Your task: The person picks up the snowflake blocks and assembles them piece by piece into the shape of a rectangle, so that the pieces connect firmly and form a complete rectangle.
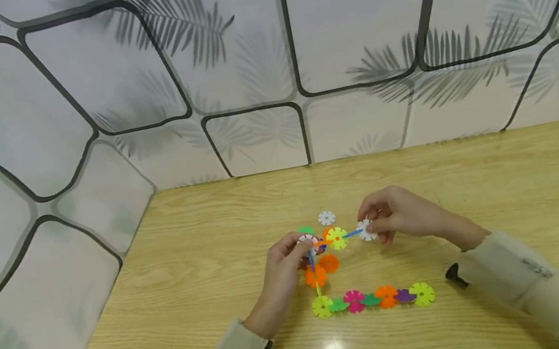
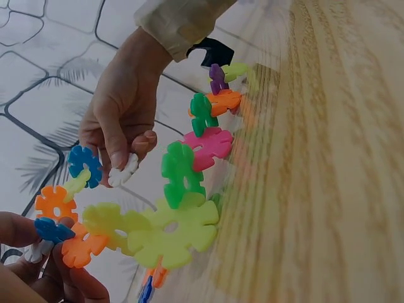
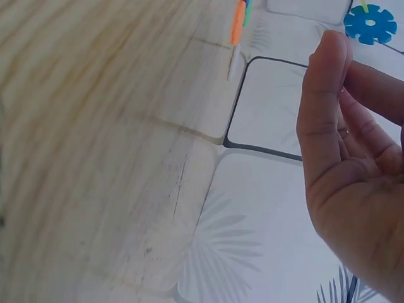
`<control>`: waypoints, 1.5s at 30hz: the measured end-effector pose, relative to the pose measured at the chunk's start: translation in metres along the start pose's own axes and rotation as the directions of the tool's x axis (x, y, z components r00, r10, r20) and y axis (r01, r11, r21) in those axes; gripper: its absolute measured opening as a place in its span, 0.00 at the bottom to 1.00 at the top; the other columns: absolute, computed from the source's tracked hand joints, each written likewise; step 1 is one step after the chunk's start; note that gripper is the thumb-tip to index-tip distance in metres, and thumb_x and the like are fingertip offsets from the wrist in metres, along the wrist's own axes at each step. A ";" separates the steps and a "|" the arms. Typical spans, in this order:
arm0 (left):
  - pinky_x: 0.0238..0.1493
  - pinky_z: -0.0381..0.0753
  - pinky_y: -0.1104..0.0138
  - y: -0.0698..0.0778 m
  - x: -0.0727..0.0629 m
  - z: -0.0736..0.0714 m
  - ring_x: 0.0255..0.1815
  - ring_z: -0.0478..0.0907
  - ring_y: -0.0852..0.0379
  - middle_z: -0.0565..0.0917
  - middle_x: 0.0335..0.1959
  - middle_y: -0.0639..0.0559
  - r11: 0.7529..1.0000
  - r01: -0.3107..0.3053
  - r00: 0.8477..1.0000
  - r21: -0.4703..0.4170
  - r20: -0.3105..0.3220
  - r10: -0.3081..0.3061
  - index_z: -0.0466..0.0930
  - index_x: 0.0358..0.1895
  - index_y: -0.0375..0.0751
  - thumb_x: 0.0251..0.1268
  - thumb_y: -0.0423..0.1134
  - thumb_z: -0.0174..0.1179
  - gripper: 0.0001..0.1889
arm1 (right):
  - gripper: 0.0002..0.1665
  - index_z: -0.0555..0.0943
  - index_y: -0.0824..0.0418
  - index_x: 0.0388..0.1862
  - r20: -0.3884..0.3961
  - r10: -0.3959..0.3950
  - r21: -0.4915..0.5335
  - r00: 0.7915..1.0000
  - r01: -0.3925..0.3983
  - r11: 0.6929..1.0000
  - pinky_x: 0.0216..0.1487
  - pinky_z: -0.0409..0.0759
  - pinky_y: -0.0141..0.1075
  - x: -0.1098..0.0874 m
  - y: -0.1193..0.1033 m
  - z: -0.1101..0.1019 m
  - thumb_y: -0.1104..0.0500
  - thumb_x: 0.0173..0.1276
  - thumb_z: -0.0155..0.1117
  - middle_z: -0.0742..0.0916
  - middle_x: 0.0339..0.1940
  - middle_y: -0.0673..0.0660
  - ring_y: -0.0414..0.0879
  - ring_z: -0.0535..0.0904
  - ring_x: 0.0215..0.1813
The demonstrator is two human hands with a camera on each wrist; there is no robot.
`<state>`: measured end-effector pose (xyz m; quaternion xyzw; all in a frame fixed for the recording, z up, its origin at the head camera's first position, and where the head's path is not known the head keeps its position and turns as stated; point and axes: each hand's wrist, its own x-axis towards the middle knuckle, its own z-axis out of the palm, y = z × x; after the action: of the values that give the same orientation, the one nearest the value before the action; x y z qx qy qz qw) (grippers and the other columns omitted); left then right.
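Observation:
My left hand (image 1: 278, 271) pinches a white notched flower disc (image 1: 307, 242) at a corner of a linked chain of plastic discs. From there the chain runs down past an orange disc (image 1: 316, 278) to a yellow-green disc (image 1: 322, 306), and right through a yellow disc (image 1: 337, 238) to a blue disc (image 2: 85, 165), edge-on in the head view. Between thumb and fingers, my right hand (image 1: 405, 216) holds another white disc (image 2: 124, 170) at the blue disc's end. Whether those two are slotted together, I cannot tell. In the right wrist view my thumb hides the white disc.
The chain's near row, with a pink disc (image 1: 354, 301) and a purple disc (image 1: 404, 295), lies along the wooden table (image 1: 170, 318). Behind the hands lie a loose white disc (image 1: 326, 218), a green disc (image 1: 305, 230) and an orange disc (image 1: 330, 263). A patterned wall covering (image 1: 262, 140) borders the table.

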<state>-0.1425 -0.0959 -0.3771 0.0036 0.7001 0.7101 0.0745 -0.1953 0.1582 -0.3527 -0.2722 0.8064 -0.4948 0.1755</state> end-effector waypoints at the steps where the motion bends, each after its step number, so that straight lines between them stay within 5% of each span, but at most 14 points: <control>1: 0.38 0.73 0.68 0.000 0.000 0.000 0.31 0.72 0.59 0.79 0.29 0.54 1.000 0.000 1.000 0.001 0.001 0.000 0.80 0.38 0.31 0.75 0.34 0.55 0.09 | 0.08 0.80 0.76 0.46 -0.001 -0.001 0.011 1.000 0.001 1.000 0.28 0.86 0.43 -0.001 0.000 -0.001 0.74 0.68 0.62 0.85 0.29 0.56 0.48 0.82 0.25; 22: 0.40 0.73 0.66 0.001 0.001 0.000 0.32 0.72 0.59 0.79 0.29 0.55 0.999 0.011 1.000 0.040 0.002 -0.011 0.80 0.41 0.29 0.76 0.35 0.54 0.10 | 0.09 0.78 0.80 0.47 0.002 -0.002 0.147 1.000 0.001 0.989 0.31 0.86 0.39 -0.009 -0.004 -0.012 0.74 0.71 0.60 0.85 0.30 0.62 0.45 0.81 0.25; 45: 0.39 0.76 0.69 -0.001 0.001 0.002 0.33 0.73 0.59 0.78 0.31 0.53 0.999 0.013 1.000 -0.041 -0.003 -0.013 0.79 0.39 0.31 0.77 0.33 0.53 0.08 | 0.09 0.77 0.80 0.47 -0.032 -0.018 0.185 0.999 0.024 0.982 0.31 0.86 0.38 -0.012 0.004 -0.005 0.73 0.71 0.60 0.84 0.30 0.61 0.44 0.82 0.26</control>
<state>-0.1436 -0.0937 -0.3778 -0.0039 0.6857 0.7237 0.0781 -0.1894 0.1708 -0.3538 -0.2556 0.7564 -0.5737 0.1825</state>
